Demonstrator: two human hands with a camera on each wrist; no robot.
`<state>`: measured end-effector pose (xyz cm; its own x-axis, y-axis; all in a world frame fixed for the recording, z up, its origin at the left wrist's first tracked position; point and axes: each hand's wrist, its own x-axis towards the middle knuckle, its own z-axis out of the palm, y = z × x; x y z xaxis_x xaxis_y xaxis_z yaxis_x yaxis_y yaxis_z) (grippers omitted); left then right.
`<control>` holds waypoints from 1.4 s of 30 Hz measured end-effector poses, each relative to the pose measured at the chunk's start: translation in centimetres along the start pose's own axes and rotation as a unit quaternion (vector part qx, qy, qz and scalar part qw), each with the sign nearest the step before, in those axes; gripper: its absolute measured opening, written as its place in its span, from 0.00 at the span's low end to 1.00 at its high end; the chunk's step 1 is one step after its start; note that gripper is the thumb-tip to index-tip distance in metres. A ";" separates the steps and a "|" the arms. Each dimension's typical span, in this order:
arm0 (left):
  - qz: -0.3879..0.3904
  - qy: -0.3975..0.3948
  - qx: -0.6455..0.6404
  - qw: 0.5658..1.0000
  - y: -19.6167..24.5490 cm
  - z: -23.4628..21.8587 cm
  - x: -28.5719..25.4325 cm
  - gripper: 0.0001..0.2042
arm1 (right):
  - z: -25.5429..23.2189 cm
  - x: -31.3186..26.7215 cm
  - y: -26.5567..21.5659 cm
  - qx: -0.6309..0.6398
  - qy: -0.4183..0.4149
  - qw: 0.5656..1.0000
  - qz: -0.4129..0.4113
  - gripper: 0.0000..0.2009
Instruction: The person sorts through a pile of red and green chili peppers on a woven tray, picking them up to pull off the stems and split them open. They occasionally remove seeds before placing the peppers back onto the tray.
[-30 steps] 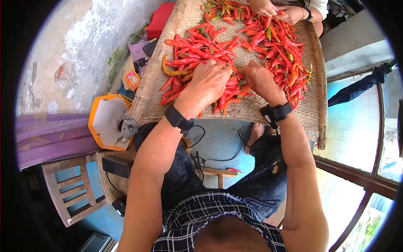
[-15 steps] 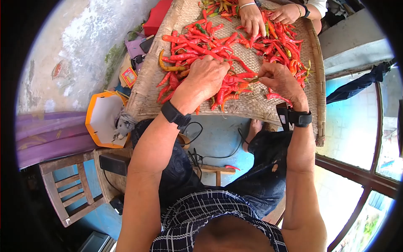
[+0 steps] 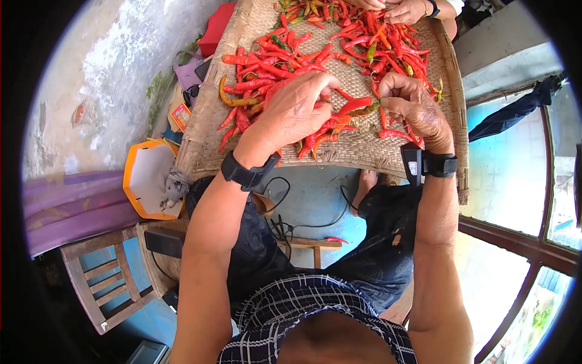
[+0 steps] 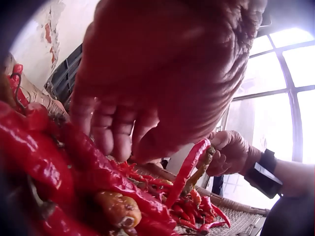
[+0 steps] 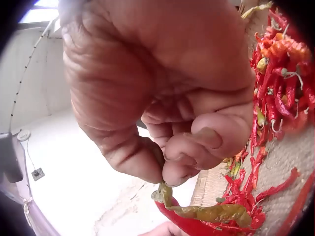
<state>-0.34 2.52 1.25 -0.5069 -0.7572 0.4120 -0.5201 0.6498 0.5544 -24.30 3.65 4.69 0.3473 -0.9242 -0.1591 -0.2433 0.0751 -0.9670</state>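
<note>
My left hand (image 3: 292, 110) is over the near-left pile of red chillies (image 3: 260, 84), thumb and index finger apart; no chilli shows in its grip. In the left wrist view, the fingers of the left hand (image 4: 157, 73) hang loosely bent above the chillies (image 4: 98, 172). At the right, my right hand (image 3: 418, 109) pinches stems between thumb and fingertips. From the right hand (image 5: 162, 83) hang a wrinkled olive-green chilli (image 5: 216, 214) and a red one (image 5: 179, 221), side by side. Both point towards the left hand in the head view.
A woven mat (image 3: 364, 145) carries the chillies, with a second pile (image 3: 394, 51) at the right. Another person's hands (image 3: 406, 11) are at its far edge. To the left are an orange-rimmed box (image 3: 142, 182) and a wooden chair (image 3: 109, 279).
My right hand has moved right from the piles, with chillies pinched in it. The left hand's thumb and index finger have parted. The other person's hands reached in, then drew back.
</note>
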 end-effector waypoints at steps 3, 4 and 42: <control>-0.029 -0.061 -0.192 0.979 0.6 0.4 0.3 0.17 | 0.6 0.3 0.3 0.053 -0.033 0.998 -0.024 0.03; -0.030 -0.059 -0.191 0.979 0.2 0.8 0.3 0.17 | 0.9 0.4 0.2 0.052 -0.035 0.998 -0.025 0.03; -0.296 0.108 -0.495 0.810 -1.0 -0.3 0.8 0.12 | -0.2 6.1 7.4 -0.173 0.155 0.972 -0.040 0.09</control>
<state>-0.05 1.25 1.22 -0.1821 -0.9801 -0.0792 0.2323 -0.1212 0.9651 -24.12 -1.52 -3.45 0.1008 -0.9944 0.0331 -0.5353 -0.0823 -0.8406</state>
